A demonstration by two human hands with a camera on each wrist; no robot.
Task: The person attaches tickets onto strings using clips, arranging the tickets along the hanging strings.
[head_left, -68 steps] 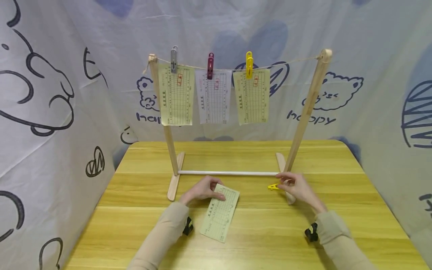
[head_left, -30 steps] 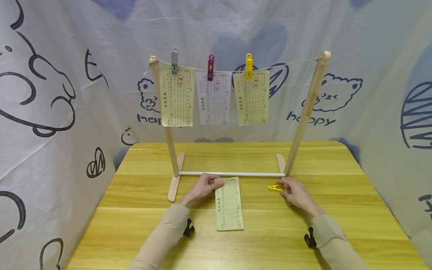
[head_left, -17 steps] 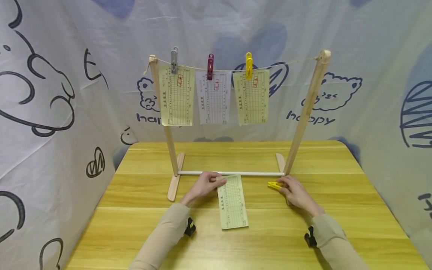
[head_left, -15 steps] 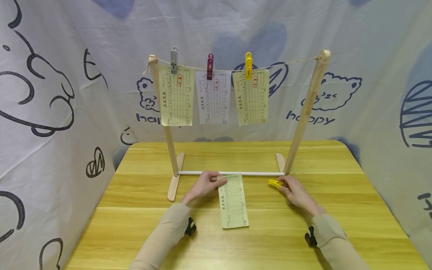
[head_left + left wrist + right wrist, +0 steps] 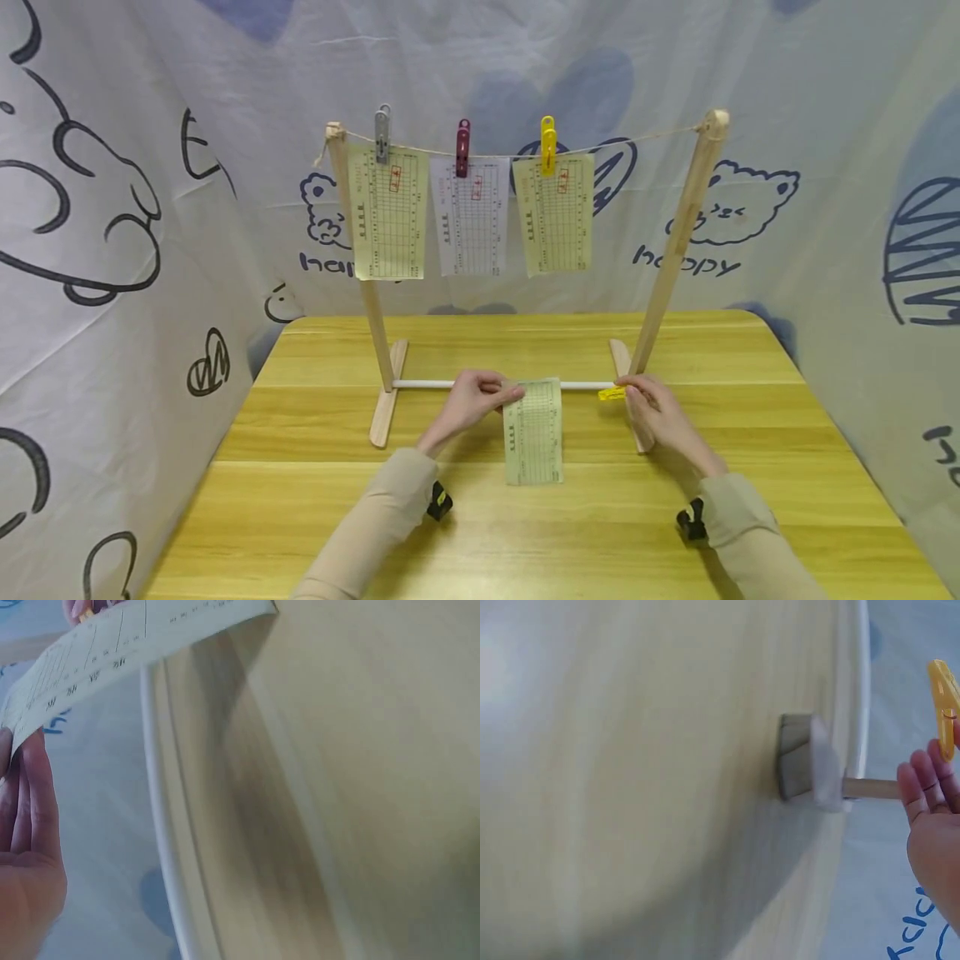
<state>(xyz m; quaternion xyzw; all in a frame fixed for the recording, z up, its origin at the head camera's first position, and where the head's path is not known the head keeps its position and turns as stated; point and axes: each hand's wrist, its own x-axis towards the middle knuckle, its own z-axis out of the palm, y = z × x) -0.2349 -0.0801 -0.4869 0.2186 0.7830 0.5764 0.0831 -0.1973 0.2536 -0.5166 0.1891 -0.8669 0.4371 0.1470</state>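
My left hand (image 5: 476,400) pinches a pale yellow printed slip (image 5: 534,442) by its upper left corner. In the left wrist view the slip (image 5: 112,652) is lifted over the table, its shadow falling on the wood. A yellow clothespin (image 5: 612,393) is pinched in my right hand (image 5: 654,412), close to the rack's right post; in the right wrist view the clothespin (image 5: 945,709) sticks up from the fingertips. Behind, three slips hang from a string: a yellow slip (image 5: 390,225) under a grey clothespin (image 5: 382,133), a white slip (image 5: 471,229) under a dark red one, a yellow slip (image 5: 557,229) under a yellow one.
The wooden rack's left post (image 5: 360,250) and right post (image 5: 681,233) carry the string (image 5: 637,139). A white rod (image 5: 427,384) joins their flat feet low on the wooden table (image 5: 315,467). Patterned cloth (image 5: 847,100) surrounds the table.
My left hand has raised the slip and moved it right and away from me, the slip turning from slanted to nearly straight. My right hand has lifted the yellow clothespin slightly and turned it.
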